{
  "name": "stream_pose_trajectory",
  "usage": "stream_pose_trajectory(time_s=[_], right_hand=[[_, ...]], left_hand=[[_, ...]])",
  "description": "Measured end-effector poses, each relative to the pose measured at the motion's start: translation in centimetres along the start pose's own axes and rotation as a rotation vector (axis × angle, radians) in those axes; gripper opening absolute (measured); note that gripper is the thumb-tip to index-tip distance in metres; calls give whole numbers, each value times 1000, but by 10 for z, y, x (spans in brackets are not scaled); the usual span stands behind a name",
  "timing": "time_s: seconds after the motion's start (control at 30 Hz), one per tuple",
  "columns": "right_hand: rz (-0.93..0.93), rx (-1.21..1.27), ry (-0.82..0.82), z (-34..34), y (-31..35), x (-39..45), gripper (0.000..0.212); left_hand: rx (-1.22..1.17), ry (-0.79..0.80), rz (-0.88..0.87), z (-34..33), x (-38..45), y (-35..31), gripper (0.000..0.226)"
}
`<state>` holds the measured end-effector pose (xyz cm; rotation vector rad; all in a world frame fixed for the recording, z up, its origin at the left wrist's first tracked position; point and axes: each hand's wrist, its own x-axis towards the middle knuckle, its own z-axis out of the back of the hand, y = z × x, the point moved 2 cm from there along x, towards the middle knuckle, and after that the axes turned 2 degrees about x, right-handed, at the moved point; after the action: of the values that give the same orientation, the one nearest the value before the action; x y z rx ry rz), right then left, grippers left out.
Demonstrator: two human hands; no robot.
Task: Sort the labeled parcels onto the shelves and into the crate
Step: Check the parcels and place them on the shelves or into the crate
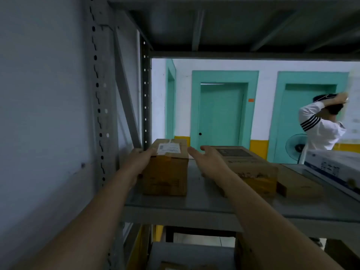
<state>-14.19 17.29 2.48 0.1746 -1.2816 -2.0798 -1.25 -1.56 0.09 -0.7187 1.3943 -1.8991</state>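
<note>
A small brown cardboard parcel [167,168] with a white label on top rests at the left end of the grey metal shelf [194,203]. My left hand [139,162] lies against the parcel's left side, fingers curled over its top left edge. Just right of the parcel hovers my right hand [208,158], fingers spread, a small gap between it and the box. A second, larger brown parcel [251,168] with a dark printed panel on top lies behind and to the right of my right hand.
A white and blue box [335,168] sits at the shelf's right end. The perforated upright post [99,114] and grey wall close the left side. Another shelf deck hangs overhead. Beyond the rack a person [321,125] stands before teal doors, next to a fan [297,147].
</note>
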Motion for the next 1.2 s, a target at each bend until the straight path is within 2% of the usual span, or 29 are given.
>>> stream_pose_trajectory(time_s=[0.17, 0.4, 0.53, 0.73, 0.9, 1.2], right_hand=[[-123, 89, 114, -21, 0, 13, 84], [-222, 151, 240, -38, -5, 25, 69], [-216, 161, 249, -39, -5, 29, 67], [-73, 228, 172, -24, -6, 27, 56], [39, 223, 159, -13, -14, 18, 80], [228, 134, 159, -1, -26, 3, 91]], left_hand=[[-29, 136, 79, 0, 6, 2, 52], [-84, 167, 123, -4, 7, -1, 38], [-92, 191, 99, -5, 6, -5, 39], [-36, 251, 21, -4, 8, -7, 54], [23, 288, -80, -2, 3, -13, 61], [93, 366, -179, 0, -10, -17, 96]])
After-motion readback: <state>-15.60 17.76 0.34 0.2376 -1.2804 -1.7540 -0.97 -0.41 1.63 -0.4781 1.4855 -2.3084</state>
